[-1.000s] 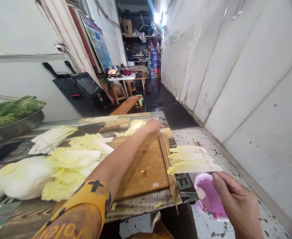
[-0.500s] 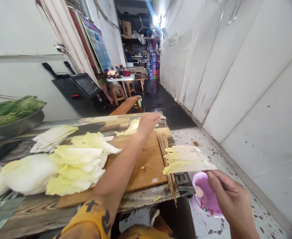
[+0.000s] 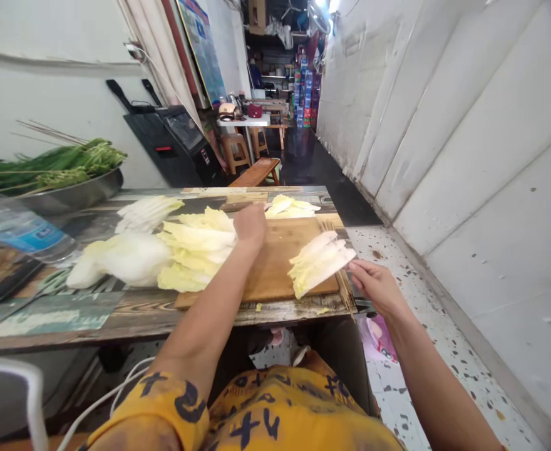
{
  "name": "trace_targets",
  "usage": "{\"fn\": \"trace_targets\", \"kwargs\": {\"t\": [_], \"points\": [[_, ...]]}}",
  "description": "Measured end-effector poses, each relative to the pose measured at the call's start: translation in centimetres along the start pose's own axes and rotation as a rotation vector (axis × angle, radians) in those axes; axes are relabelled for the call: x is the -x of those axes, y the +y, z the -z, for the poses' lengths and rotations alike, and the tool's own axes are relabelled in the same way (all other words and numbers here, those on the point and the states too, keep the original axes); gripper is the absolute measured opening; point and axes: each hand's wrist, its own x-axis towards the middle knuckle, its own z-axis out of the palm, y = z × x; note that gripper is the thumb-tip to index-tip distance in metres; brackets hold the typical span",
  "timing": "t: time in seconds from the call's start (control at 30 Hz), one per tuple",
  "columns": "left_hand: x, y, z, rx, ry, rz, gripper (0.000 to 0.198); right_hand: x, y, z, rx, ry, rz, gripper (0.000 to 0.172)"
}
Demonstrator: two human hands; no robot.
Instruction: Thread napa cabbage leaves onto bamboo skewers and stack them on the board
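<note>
Two hands in view, both mine. My right hand pinches the near end of a fan of cabbage strips; I count three, maybe four, since they overlap too closely to separate. The fan hangs over the right edge of one wooden cutting board. My left hand is knuckles-up on the leaf stack at the board's left end. Its fingers are out of sight, so I cannot tell whether it grips or only rests. Cabbage lies in four lots: that stack, one pale cabbage head beside it, white stalk pieces behind, and a small leaf pile at the far edge. One bundle of skewers runs along the board's right side, mostly covered by the fan. One metal basin of greens sits far left; one bottle is blurred. A pink bucket is half hidden behind my forearm. The tabletop is worn printed wood. The floor is speckled, and a white panelled wall runs down a narrow passage, with a black machine and one bench beyond.
</note>
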Motion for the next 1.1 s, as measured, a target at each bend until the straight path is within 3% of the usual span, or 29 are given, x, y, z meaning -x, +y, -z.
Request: {"fn": "trace_targets", "kwargs": {"t": [0.13,0.2,0.33,0.43,0.53,0.73,1.1], "points": [[4.2,0.6,0.6,0.341,0.135,-0.087,0.035,-0.7,0.6,0.3,-0.057,0.026,-0.023,0.042],[6.5,0.9,1.5,0.627,0.107,-0.059,0.031,0.4,-0.5,0.7,-0.043,0.033,0.011,0.037],[10.3,1.4,3.2,1.181,-0.248,0.225,0.035,3.9,-3.4,0.9,0.216,-0.086,0.157,0.029],[11.9,1.4,3.9,1.423,-0.443,0.351,0.039,5.6,-4.4,0.5,0.401,-0.176,0.246,0.029],[12.6,1.4,4.4,1.510,-0.487,0.431,0.038,6.0,-4.5,0.1,0.492,-0.169,0.297,0.030],[12.4,1.3,4.7,1.601,-0.347,0.525,0.035,6.2,-4.2,-0.2,0.562,-0.152,0.332,0.029],[12.6,1.2,4.8,1.671,-0.424,0.525,0.031,6.3,-4.4,-0.3,0.561,-0.186,0.334,0.029]]}}
